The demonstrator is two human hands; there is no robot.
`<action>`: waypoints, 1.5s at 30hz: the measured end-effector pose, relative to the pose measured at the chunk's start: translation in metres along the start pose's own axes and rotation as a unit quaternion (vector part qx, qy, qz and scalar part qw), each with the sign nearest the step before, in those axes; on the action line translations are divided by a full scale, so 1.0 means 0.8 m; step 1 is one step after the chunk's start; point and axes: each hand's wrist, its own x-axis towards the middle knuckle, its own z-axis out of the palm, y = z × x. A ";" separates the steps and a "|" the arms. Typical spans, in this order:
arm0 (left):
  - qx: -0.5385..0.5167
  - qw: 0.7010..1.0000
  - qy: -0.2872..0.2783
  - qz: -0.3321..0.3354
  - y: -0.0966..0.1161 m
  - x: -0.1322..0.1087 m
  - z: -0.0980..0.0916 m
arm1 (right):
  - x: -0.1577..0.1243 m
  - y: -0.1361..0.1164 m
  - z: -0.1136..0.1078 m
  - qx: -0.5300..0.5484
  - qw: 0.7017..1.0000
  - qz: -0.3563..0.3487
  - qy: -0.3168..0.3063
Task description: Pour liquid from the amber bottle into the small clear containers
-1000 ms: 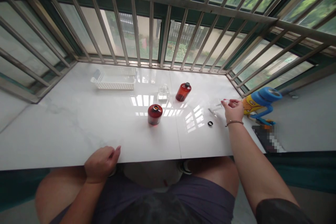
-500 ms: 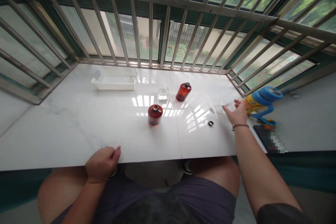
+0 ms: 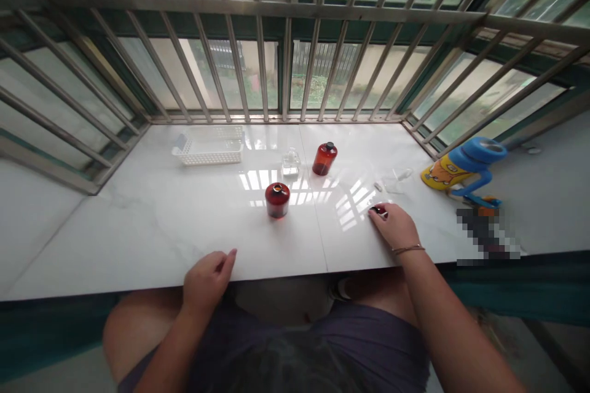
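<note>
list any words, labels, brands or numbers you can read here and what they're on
None can be read.
Yellow bottle with the blue lid: a printed cartoon picture, no legible words.
Capped red bottle and open red bottle: no label shows.
Clear glass bottle and white basket: no print shows.
Small black cap at the right hand: too small to tell.
Dark object right of it: pixelated out.

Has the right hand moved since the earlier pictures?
Yes. The right hand came back toward the person, away from the blue and yellow bottle. Its fingertips now rest on the small black ring on the white table.
</note>
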 end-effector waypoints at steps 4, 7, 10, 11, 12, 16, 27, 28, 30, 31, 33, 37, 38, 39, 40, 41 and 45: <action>-0.140 0.990 -0.008 -0.006 0.054 0.047 -0.012 | -0.011 -0.061 0.007 0.080 0.996 -0.026 -0.028; -0.197 0.980 -0.008 0.003 0.089 0.100 -0.006 | -0.015 -0.134 0.009 0.140 0.982 -0.106 -0.070; -0.221 0.973 -0.062 -0.034 0.117 0.149 0.007 | -0.007 -0.209 0.004 0.182 0.959 -0.197 -0.088; -0.234 0.967 -0.084 -0.050 0.124 0.162 0.012 | -0.002 -0.230 0.002 0.182 0.954 -0.221 -0.085; -0.252 0.960 -0.101 -0.062 0.131 0.173 0.016 | 0.004 -0.249 0.001 0.173 0.952 -0.238 -0.084; -0.286 0.945 -0.129 -0.090 0.147 0.194 0.026 | 0.029 -0.300 -0.001 0.121 0.950 -0.267 -0.107; -0.315 0.939 -0.120 -0.068 0.147 0.176 0.026 | 0.048 -0.348 -0.020 0.016 0.925 -0.328 -0.190; -0.317 0.938 -0.122 -0.065 0.147 0.176 0.026 | 0.050 -0.350 -0.023 0.001 0.919 -0.339 -0.201; -0.316 0.938 -0.129 -0.060 0.146 0.176 0.026 | 0.056 -0.356 -0.028 -0.030 0.905 -0.363 -0.221; -0.311 0.939 -0.134 -0.062 0.146 0.176 0.026 | 0.059 -0.360 -0.030 -0.045 0.897 -0.374 -0.232; -0.298 0.941 -0.141 -0.069 0.146 0.176 0.026 | 0.065 -0.370 -0.032 -0.074 0.881 -0.393 -0.252; -0.290 0.944 -0.138 -0.072 0.147 0.175 0.027 | 0.072 -0.391 -0.031 -0.133 0.863 -0.399 -0.279; -0.291 0.944 -0.138 -0.070 0.147 0.175 0.027 | 0.072 -0.395 -0.031 -0.146 0.863 -0.392 -0.282; -0.293 0.944 -0.138 -0.068 0.147 0.175 0.027 | 0.071 -0.398 -0.032 -0.156 0.865 -0.384 -0.282; -0.296 0.943 -0.139 -0.067 0.147 0.175 0.027 | 0.070 -0.400 -0.034 -0.164 0.869 -0.374 -0.281; -0.299 0.941 -0.141 -0.067 0.147 0.174 0.027 | 0.068 -0.401 -0.036 -0.169 0.873 -0.363 -0.279; -0.320 0.935 -0.142 -0.064 0.144 0.173 0.029 | 0.058 -0.396 -0.049 -0.190 0.887 -0.319 -0.275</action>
